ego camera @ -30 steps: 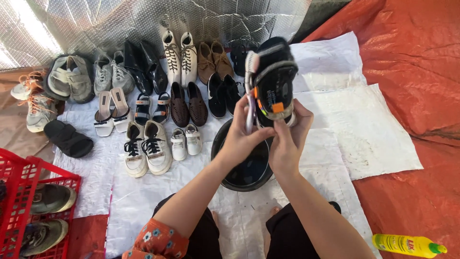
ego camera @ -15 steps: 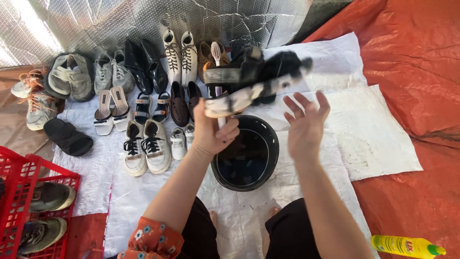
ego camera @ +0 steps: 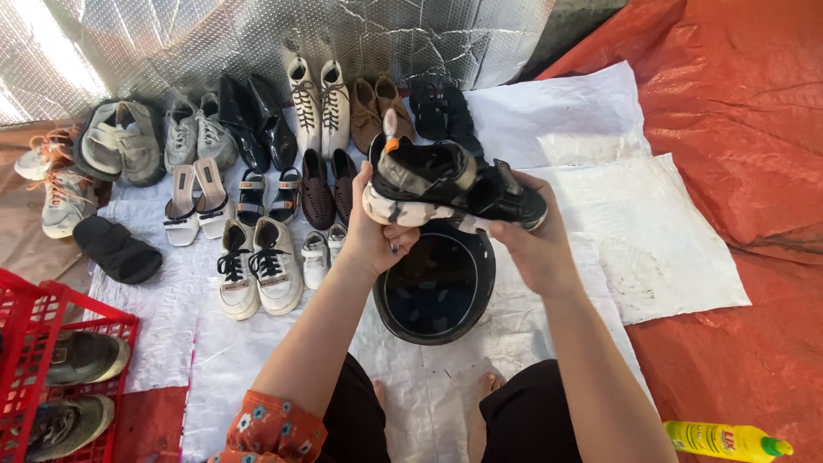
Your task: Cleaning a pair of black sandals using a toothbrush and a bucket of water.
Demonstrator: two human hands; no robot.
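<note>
I hold a black sandal [ego camera: 450, 184] with a speckled white sole and an orange tab, lying sideways above a black basin [ego camera: 439, 287]. My left hand [ego camera: 375, 231] grips its left end from below. The right end rests in my right hand [ego camera: 536, 244]. The basin sits on white sheeting [ego camera: 549, 129] between my knees, and looks dark inside.
Rows of paired shoes [ego camera: 257, 146] lie on the sheeting ahead and to the left, before a silver foil wall [ego camera: 257, 34]. A red crate [ego camera: 34, 360] with shoes stands at the lower left. A yellow bottle [ego camera: 724, 440] lies on the orange tarp [ego camera: 737, 103] at the lower right.
The sandal went from upright in both hands to lying sideways. My right hand let go for a moment, then took hold of its right end again.
</note>
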